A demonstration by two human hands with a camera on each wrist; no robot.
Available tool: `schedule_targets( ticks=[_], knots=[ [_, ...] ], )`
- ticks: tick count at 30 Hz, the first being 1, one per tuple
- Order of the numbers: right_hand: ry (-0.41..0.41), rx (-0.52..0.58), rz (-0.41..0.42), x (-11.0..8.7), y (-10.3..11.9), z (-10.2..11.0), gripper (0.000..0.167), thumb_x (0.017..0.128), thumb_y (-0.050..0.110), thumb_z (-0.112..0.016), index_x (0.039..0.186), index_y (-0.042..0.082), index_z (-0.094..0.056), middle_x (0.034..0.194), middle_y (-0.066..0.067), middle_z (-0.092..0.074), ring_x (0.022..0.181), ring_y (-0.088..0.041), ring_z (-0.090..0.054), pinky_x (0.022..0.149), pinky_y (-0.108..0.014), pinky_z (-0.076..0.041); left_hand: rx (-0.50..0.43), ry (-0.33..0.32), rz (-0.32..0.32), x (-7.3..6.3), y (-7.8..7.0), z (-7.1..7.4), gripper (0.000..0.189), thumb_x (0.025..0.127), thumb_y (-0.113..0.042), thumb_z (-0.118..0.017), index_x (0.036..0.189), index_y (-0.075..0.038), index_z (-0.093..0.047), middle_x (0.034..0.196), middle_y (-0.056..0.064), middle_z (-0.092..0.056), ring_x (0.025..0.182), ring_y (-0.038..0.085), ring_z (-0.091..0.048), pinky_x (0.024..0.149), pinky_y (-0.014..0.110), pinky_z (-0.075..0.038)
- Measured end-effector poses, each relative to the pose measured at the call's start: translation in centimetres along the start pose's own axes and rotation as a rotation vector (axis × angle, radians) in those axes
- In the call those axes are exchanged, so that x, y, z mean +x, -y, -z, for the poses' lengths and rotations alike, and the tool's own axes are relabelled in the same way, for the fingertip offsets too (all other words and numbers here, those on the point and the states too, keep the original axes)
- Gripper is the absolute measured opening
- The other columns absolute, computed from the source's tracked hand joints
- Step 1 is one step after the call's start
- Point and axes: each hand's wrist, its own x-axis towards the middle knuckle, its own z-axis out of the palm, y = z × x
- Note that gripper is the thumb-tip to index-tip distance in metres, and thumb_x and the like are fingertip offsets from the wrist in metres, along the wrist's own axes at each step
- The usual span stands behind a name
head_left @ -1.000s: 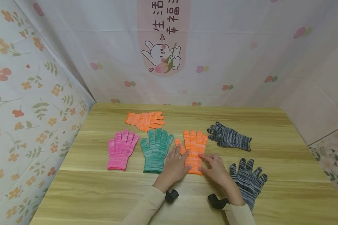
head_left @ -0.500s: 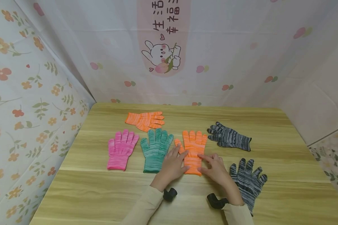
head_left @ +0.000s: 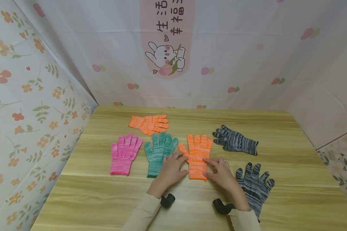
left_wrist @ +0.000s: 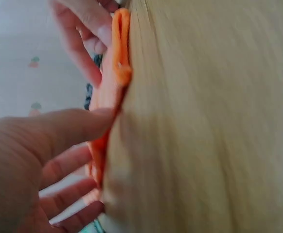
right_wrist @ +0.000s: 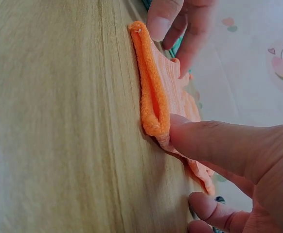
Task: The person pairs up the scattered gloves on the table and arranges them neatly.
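An orange glove (head_left: pixel 198 157) lies flat on the wooden table, fingers pointing away and its cuff (right_wrist: pixel 153 87) toward me. At its left edge is my left hand (head_left: pixel 171 170), fingers loosely spread beside the glove's thumb and partly over the green glove (head_left: pixel 156 157). My right hand (head_left: pixel 222 173) rests at the right edge, thumb and index finger touching the orange fabric apart from each other. In the right wrist view the right thumb (right_wrist: pixel 214 141) lies against the cuff. The left thumb (left_wrist: pixel 78 125) is close to the cuff's other side in the left wrist view.
A pink glove (head_left: pixel 125 155) lies at left, beside the green one. Behind them is a second orange glove (head_left: pixel 148 123), turned sideways. Two grey-black gloves, one farther back (head_left: pixel 237 141) and one by my right forearm (head_left: pixel 254 186), lie at right. Patterned cloth (head_left: pixel 234 48) hangs behind the table (head_left: pixel 89 199).
My left hand has moved left, off the orange glove's palm to its edge and toward the green glove. The orange glove has shifted slightly left. My right hand has stayed almost still.
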Motion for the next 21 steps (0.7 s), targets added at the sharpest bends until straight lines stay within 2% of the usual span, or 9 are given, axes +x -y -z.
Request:
schedule_targets(
  ticks=[10, 15, 21],
  knots=[
    [-0.002, -0.052, -0.012, 0.1, 0.3, 0.0, 0.053, 0.080, 0.024, -0.072, 0.130, 0.018, -0.056, 0.097, -0.008, -0.039, 0.087, -0.023, -0.030, 0.064, -0.030, -0.024, -0.189, -0.023, -0.028, 0.2, 1.6, -0.5, 0.044, 0.084, -0.035, -0.066, 0.124, -0.019, -0.058, 0.136, 0.005, -0.045, 0.118, 0.029, -0.039, 0.083, 0.042, -0.030],
    [-0.001, -0.053, -0.014, 0.2, 0.4, 0.0, 0.053, 0.081, 0.024, -0.071, 0.131, 0.018, -0.055, 0.096, -0.008, -0.038, 0.086, -0.023, -0.029, 0.064, -0.030, -0.022, -0.212, -0.016, -0.023, 0.5, 1.9, -0.5, 0.043, 0.084, -0.036, -0.065, 0.123, -0.019, -0.059, 0.136, 0.005, -0.044, 0.119, 0.030, -0.038, 0.084, 0.043, -0.029],
    [-0.001, -0.057, -0.006, 0.2, 0.5, -0.1, 0.053, 0.080, 0.024, -0.072, 0.130, 0.018, -0.056, 0.093, -0.007, -0.037, 0.084, -0.023, -0.028, 0.063, -0.031, -0.020, -0.195, -0.015, -0.017, 0.5, 1.9, -0.5, 0.042, 0.084, -0.036, -0.065, 0.123, -0.020, -0.059, 0.136, 0.004, -0.044, 0.120, 0.030, -0.038, 0.087, 0.044, -0.029]
  ],
)
